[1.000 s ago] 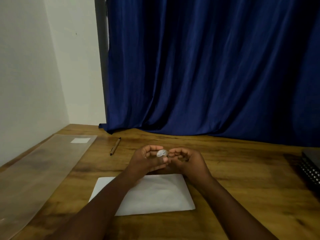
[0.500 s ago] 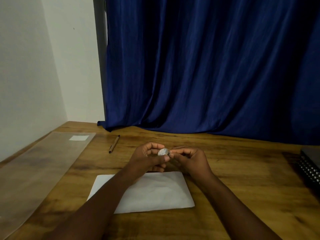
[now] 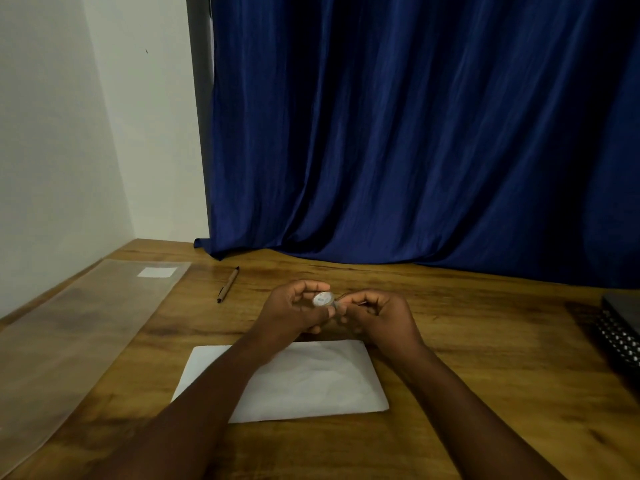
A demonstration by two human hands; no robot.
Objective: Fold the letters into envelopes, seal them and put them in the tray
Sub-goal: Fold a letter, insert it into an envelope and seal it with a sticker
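Note:
A white envelope [image 3: 311, 382] lies flat on the wooden desk, partly under my forearms. Just beyond it, my left hand [image 3: 294, 310] holds a small round roll of clear tape [image 3: 322, 299] between thumb and fingers. My right hand [image 3: 377, 313] pinches at the roll's right edge, where a thin strip of tape seems to come off. Both hands hover a little above the desk, touching each other at the roll.
A brown pen [image 3: 228, 284] lies on the wooden desk [image 3: 485, 341] to the left of my hands. A long clear plastic sheet [image 3: 69, 334] with a white label covers the left side. A dark perforated tray [image 3: 620, 334] sits at the right edge. A blue curtain [image 3: 415, 133] hangs behind.
My right fingers have closed in on the roll's right edge. The head view has shifted slightly; the envelope has not moved.

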